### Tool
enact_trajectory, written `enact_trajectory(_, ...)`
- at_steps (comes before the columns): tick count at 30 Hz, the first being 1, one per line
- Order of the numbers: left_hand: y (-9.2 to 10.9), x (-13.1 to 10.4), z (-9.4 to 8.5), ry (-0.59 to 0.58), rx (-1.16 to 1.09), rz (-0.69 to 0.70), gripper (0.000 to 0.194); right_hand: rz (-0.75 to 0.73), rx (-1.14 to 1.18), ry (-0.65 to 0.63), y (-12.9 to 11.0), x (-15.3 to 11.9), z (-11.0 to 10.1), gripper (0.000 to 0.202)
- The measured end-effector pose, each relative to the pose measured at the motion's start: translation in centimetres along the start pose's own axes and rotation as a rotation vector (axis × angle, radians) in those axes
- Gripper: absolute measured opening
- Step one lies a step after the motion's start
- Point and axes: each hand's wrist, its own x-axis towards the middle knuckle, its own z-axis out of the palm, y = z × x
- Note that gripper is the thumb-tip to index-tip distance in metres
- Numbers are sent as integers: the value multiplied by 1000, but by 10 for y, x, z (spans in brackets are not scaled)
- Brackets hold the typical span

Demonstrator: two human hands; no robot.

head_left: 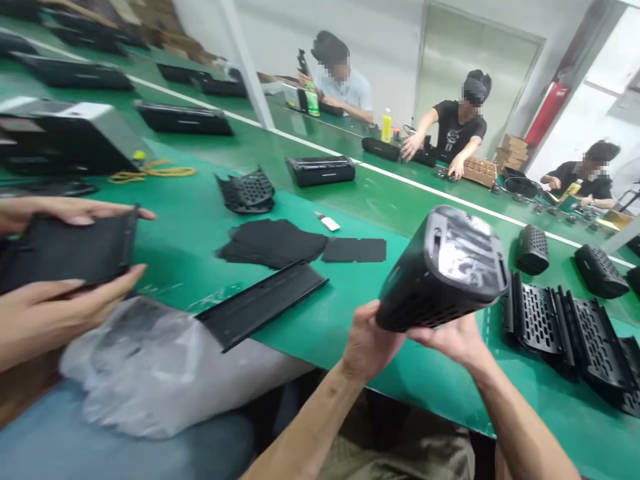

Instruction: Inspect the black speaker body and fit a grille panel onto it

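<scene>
Left hand cups the near underside of the black speaker housing, fingers curled shut on it; just to its right, the right hand clamps the lower edge likewise, holding it tilted above the green table. It looks like light, rigid moulded plastic, smooth on top; gripping the perforated sides seems surest.

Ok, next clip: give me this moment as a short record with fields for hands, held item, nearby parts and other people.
left hand: grips housing's lower end
right hand: supports housing from below
held item: black perforated housing, tilted above green table
nearby: grille panels, flat black tray, foam sheets
co-worker's hands: holding black part at left
</scene>
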Motion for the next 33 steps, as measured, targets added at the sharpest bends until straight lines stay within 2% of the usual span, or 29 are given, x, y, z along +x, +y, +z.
enact_trajectory(1, 5, -2, -1, 1, 63, 50, 72, -4, -31, 11, -7, -4, -13, 113)
enact_trajectory(4, 30, -14, -6, -20, 263, 294, 119, -57, -156, -31, -22, -12, -64, 112)
enact_trajectory(6, 44, -20, -11, -135, 446, 357, 141, -280, -653, -50, -17, -6, -91, 95)
enact_trajectory(7, 47, -22, -13, -177, 554, 336, 145, -413, -846, -113, -11, 0, -98, 86)
enact_trajectory(9, 46, -23, -16, -181, 694, 284, 145, -643, -1040, -227, 2, 9, -102, 81)
enact_trajectory(11, 38, -23, -18, -126, 724, 286, 133, -766, -1078, -298, 12, 11, -98, 82)
enact_trajectory(12, 33, -23, -20, -99, 719, 311, 126, -773, -1055, -314, 15, 9, -97, 83)
enact_trajectory(14, 26, -25, -24, -71, 708, 363, 114, -707, -962, -291, 20, 2, -97, 90)
enact_trajectory(15, 24, -26, -27, -70, 693, 379, 111, -621, -894, -238, 23, -4, -98, 96)
enact_trajectory(17, 24, -28, -33, -90, 645, 369, 111, -345, -693, -120, 25, -18, -99, 109)
enact_trajectory(19, 28, -29, -39, -104, 616, 341, 112, -34, -457, -61, 23, -34, -94, 117)
enact_trajectory(21, 31, -30, -41, -111, 634, 338, 111, 166, -266, -33, 16, -49, -83, 116)
enact_trajectory(25, 34, -34, -36, -141, 645, 389, 102, 171, -197, 101, -4, -64, -64, 99)
enact_trajectory(28, 35, -32, -31, -118, 656, 402, 103, 177, -212, 140, -6, -61, -62, 91)
enact_trajectory(30, 38, -27, -28, -88, 671, 357, 105, 253, -171, 141, 0, -55, -64, 93)
enact_trajectory(33, 44, -19, -28, -117, 731, 211, 103, 494, 56, 107, 10, -45, -67, 97)
